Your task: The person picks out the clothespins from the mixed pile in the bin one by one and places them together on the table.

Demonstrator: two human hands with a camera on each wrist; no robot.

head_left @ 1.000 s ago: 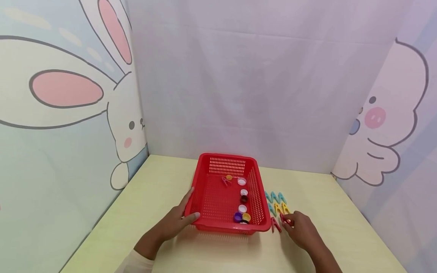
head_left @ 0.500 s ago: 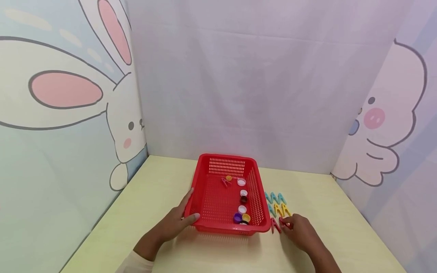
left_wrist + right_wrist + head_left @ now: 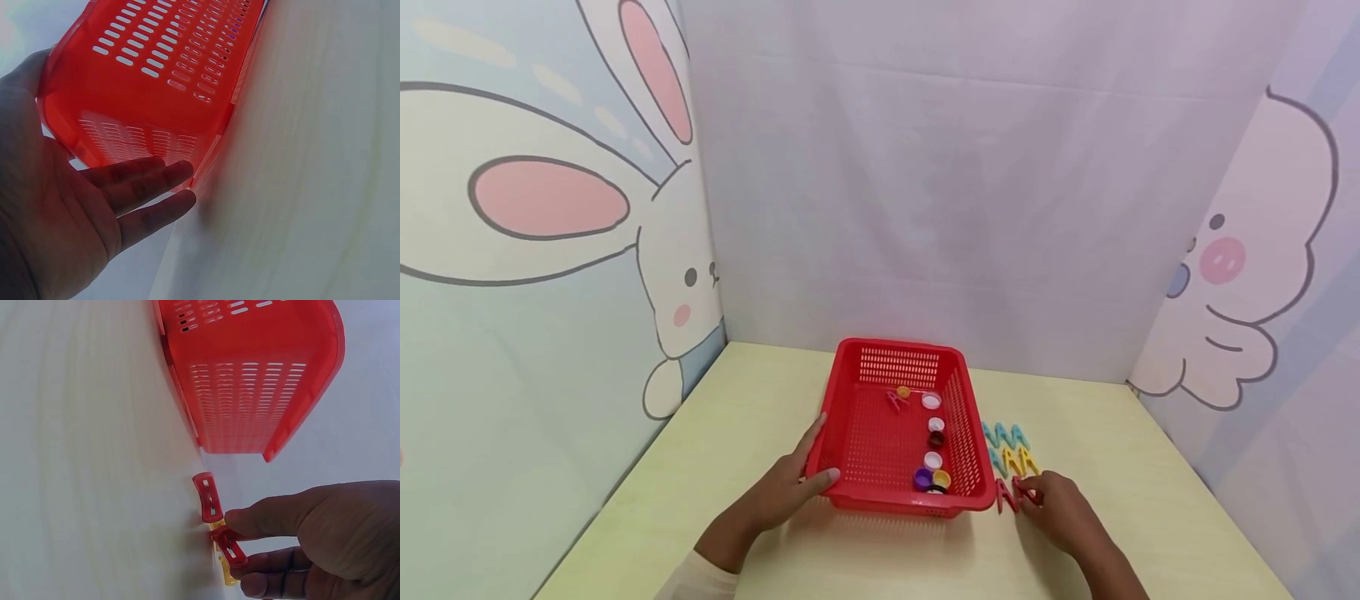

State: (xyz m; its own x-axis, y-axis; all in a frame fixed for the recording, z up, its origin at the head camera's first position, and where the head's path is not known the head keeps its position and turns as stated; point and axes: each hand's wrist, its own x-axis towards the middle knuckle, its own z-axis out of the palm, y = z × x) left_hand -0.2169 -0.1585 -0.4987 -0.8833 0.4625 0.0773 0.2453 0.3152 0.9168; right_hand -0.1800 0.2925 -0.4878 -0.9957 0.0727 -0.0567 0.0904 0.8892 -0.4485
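A red plastic basket (image 3: 887, 502) stands mid-table, with several bottle caps (image 3: 932, 461) and one red clothespin (image 3: 895, 401) inside. My left hand (image 3: 782, 493) holds its near left corner, thumb over the rim; in the left wrist view several fingers lie nearly straight along the outside. Right of the basket, my right hand (image 3: 1060, 510) pinches another red clothespin (image 3: 230, 546) between thumb and fingers, low at the tabletop. Beside it lies a red clothespin (image 3: 1006, 496). Behind these are two yellow clothespins (image 3: 1019, 461) and several light-blue clothespins (image 3: 1002, 434) in rows.
The pale wooden table (image 3: 760, 383) ends at a grey-white cloth backdrop (image 3: 925, 208). Cartoon-printed side panels, a rabbit panel (image 3: 677, 275) at left and a pig panel (image 3: 1240, 267) at right, bound the table.
My right hand has shifted slightly down, still at the red clothespin, which now stands beside the other red one. My left hand and the basket stay put.
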